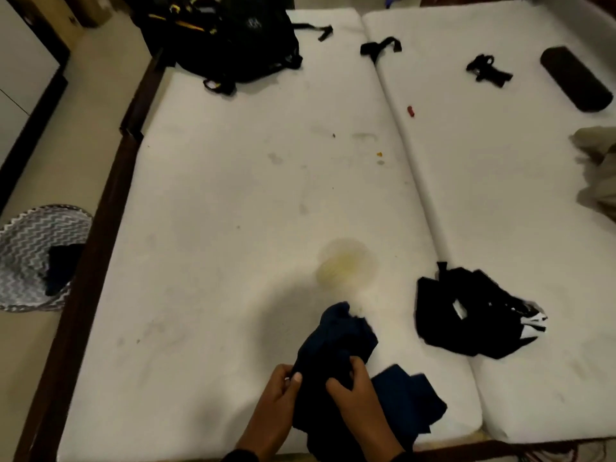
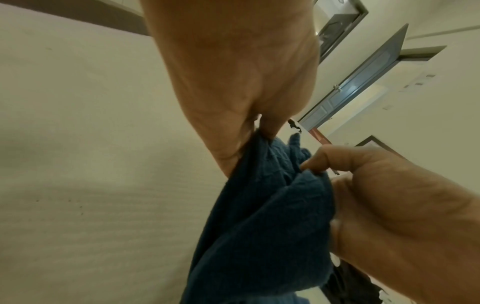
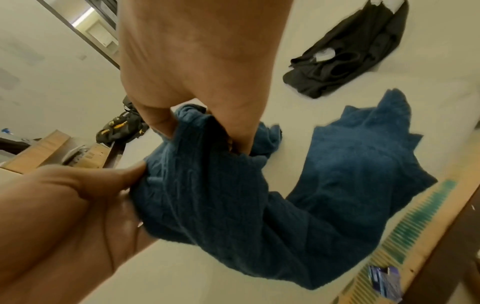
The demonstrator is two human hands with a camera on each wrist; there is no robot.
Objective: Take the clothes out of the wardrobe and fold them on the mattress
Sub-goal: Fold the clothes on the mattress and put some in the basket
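A dark blue knitted garment (image 1: 336,348) lies bunched at the near edge of the white mattress (image 1: 250,195). My left hand (image 1: 283,385) pinches its left edge between thumb and fingers. My right hand (image 1: 350,381) grips the bunched cloth beside it. In the left wrist view my left hand (image 2: 257,127) pinches the blue garment (image 2: 259,226), and my right hand (image 2: 389,205) holds it from the right. In the right wrist view my right hand (image 3: 202,127) digs into the blue garment (image 3: 324,185), part of which trails over the mattress (image 3: 298,107).
A crumpled black garment (image 1: 473,315) lies to the right, on the second mattress (image 1: 500,178). A black backpack (image 1: 226,38), black straps (image 1: 380,48) and a dark case (image 1: 576,78) sit at the far side. A zigzag laundry basket (image 1: 30,255) stands on the floor at left.
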